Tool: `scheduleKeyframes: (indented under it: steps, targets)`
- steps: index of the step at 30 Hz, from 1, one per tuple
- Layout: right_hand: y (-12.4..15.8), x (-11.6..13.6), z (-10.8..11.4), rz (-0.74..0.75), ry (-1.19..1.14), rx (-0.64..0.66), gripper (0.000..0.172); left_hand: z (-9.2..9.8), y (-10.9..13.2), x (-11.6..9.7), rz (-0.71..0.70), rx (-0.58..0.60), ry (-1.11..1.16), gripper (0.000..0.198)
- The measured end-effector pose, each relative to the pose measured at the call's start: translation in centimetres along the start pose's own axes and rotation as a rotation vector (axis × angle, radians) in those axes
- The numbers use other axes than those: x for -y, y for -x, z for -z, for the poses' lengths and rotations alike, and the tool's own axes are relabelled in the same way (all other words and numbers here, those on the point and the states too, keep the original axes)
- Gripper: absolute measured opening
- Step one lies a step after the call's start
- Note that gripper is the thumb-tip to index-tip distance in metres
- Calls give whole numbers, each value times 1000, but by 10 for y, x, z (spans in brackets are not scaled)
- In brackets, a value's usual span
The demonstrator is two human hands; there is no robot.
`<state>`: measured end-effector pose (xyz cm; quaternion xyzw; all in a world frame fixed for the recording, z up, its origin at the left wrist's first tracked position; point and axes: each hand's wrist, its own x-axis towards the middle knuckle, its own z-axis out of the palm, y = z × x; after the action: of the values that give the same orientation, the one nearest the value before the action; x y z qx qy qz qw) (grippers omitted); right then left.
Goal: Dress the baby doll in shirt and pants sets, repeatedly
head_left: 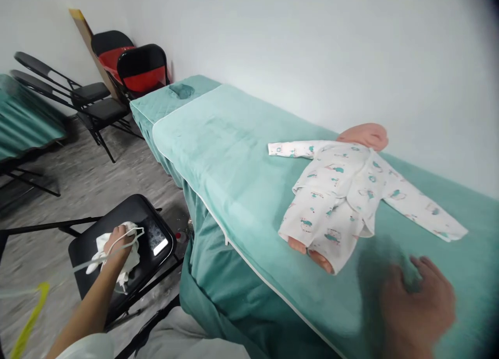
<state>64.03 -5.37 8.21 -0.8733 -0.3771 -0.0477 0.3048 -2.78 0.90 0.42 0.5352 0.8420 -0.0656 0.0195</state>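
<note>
A baby doll (362,136) lies on its back on the green-covered massage bed, its head close to the wall. It wears a white printed top (345,167) with the long sleeves spread and white printed shorts (315,213); its leg stumps show at the hems. Down at the left, my left hand (120,240) is closed on a crumpled white cloth (131,257) with thin white ties, lying on a black folding chair seat (150,218). Blurred by motion, my right hand (419,296) hovers over the bed beside the shorts, thumb and fingers apart, holding nothing.
The massage bed (202,141) runs along the white wall, with a face hole (181,91) at its far end. Folding chairs (142,68) stand in the far corner. Another green-draped bed (27,120) is at the left. A yellow strip (29,322) crosses the lower left.
</note>
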Motion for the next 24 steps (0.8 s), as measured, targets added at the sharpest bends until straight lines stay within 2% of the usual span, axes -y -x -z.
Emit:
scheduleKeyframes:
  steps: [3, 4, 6, 7, 8, 9, 11, 12, 14, 16, 17, 18, 19, 21, 22, 24]
  targets:
    - [60, 29, -6, 123, -170, -59, 63, 10, 0, -19, -115, -145, 65, 45]
    - [83, 46, -12, 243, -302, -22, 60, 15, 1, -33, -177, -158, 92, 43]
    - [123, 86, -31, 567, -617, 199, 67, 28, 9, -72, -290, -141, 169, 36]
    - [138, 109, -42, 646, -703, 349, 77, 36, 18, -95, -340, -133, 270, 33]
    - [149, 132, -53, 640, -721, 521, 89, 45, 29, -120, -391, -159, 410, 30]
    - [156, 153, -64, 600, -760, 639, 95, 54, 43, -143, -467, -166, 571, 27]
    - [161, 186, -80, 536, -921, 808, 113, 69, 74, -184, -510, -203, 911, 27]
    - [160, 197, -85, 466, -1026, 889, 114, 74, 88, -199, -466, -209, 1055, 34]
    - [158, 208, -91, 297, -1225, 1022, 101, 76, 106, -217, -470, -84, 1253, 41]
    - [156, 210, -95, 123, -1335, 1089, 76, 64, 104, -219, -555, -44, 1401, 44]
    - [156, 209, -97, 56, -1347, 1096, 67, 55, 96, -214, -592, -91, 1434, 46]
    - [157, 207, -99, 7, -1342, 1091, 62, 42, 85, -207, -596, -197, 1432, 48]
    - [159, 206, -101, -29, -1331, 1080, 59, 29, 72, -198, -568, -250, 1340, 47]
    - [165, 203, -106, -85, -1315, 1067, 59, -2, 45, -174, -351, -350, 1031, 49]
    - [169, 201, -109, -111, -1310, 1064, 59, -17, 34, -160, -222, -361, 883, 54]
    - [176, 198, -112, -144, -1286, 1071, 59, -43, 17, -135, 54, -270, 603, 67]
